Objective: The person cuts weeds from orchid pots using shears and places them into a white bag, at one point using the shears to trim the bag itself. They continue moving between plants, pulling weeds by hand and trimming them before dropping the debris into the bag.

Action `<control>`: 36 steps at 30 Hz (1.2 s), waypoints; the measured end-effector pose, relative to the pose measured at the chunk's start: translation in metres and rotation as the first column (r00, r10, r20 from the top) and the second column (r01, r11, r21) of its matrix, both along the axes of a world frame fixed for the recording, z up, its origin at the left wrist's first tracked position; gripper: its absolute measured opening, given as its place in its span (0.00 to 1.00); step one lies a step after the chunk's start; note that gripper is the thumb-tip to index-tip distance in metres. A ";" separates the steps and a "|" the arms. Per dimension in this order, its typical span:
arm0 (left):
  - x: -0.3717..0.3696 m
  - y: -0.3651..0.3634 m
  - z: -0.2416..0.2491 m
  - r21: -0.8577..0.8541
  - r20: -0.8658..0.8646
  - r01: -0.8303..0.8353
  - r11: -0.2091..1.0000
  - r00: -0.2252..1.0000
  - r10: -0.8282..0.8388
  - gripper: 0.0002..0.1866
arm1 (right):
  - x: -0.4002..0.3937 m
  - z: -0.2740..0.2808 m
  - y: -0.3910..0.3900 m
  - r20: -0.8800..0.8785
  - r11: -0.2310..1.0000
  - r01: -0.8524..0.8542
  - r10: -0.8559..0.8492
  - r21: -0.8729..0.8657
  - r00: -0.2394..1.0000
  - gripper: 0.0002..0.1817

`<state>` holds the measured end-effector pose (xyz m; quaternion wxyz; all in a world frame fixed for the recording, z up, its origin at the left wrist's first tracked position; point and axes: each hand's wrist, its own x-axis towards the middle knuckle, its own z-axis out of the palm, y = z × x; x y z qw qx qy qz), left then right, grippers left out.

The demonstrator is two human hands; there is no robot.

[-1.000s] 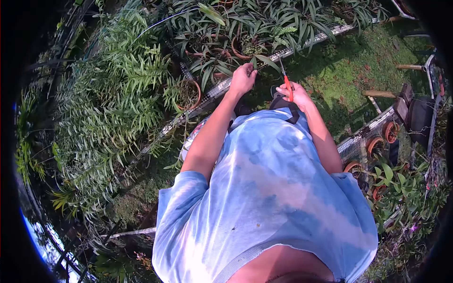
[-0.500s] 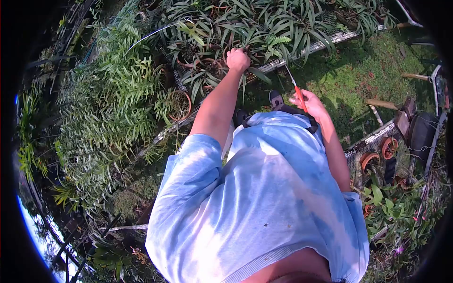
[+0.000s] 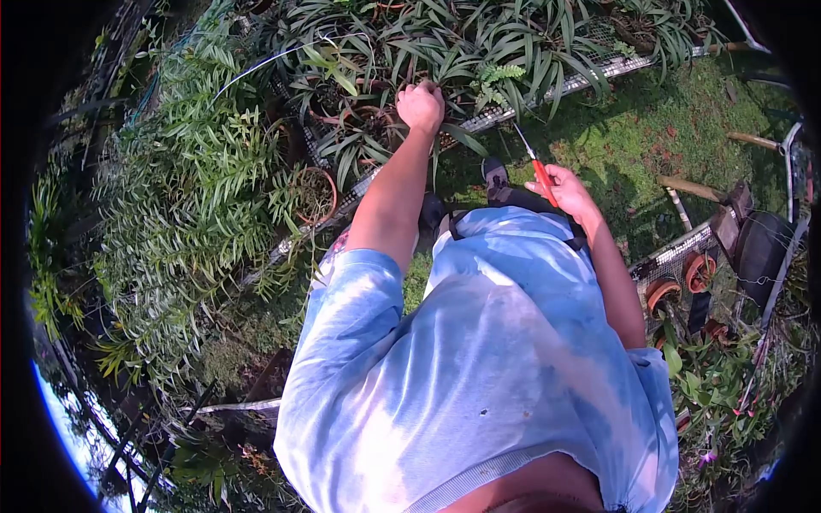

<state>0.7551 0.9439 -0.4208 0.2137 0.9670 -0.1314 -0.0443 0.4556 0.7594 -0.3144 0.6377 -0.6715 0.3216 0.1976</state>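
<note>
My left hand (image 3: 421, 108) reaches in among the strappy-leaved plants (image 3: 462, 56), at the edge of a mesh bench. Its fingers are curled closed, and whatever lies inside them is hidden by the hand and leaves. Near my waist, my right hand (image 3: 564, 192) grips a slim orange-handled tool (image 3: 543, 181). The tool's narrow metal blade points up and away toward the bench edge; its exact kind cannot be made out. A small fern (image 3: 500, 75) grows to the right of my left hand.
A round clay pot (image 3: 332, 198) stands to the left near the bench edge, beside dense leafy plants (image 3: 192, 171). Mossy ground (image 3: 650, 145) lies beyond my right hand. More clay pots (image 3: 699, 272) and a dark rounded container (image 3: 764, 248) are at the right.
My left hand has shifted slightly left and up among the leaves, still closed. My right hand keeps the orange-handled tool in nearly the same place. The view has moved a little.
</note>
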 end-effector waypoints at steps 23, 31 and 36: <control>0.001 0.026 0.006 -0.181 0.094 0.267 0.947 0.963 -0.253 0.11 | -0.017 -0.015 0.016 -0.026 0.991 0.133 -0.133 -0.023 0.991 0.19; 0.002 0.006 -0.002 0.035 0.108 0.183 0.983 0.977 -0.185 0.17 | -0.023 -0.008 0.020 -0.059 0.996 0.089 -0.090 -0.021 0.994 0.16; 0.006 0.003 0.019 0.251 0.121 0.254 0.934 0.949 -0.290 0.16 | -0.028 -0.004 0.021 -0.092 0.996 0.078 -0.082 -0.037 0.992 0.15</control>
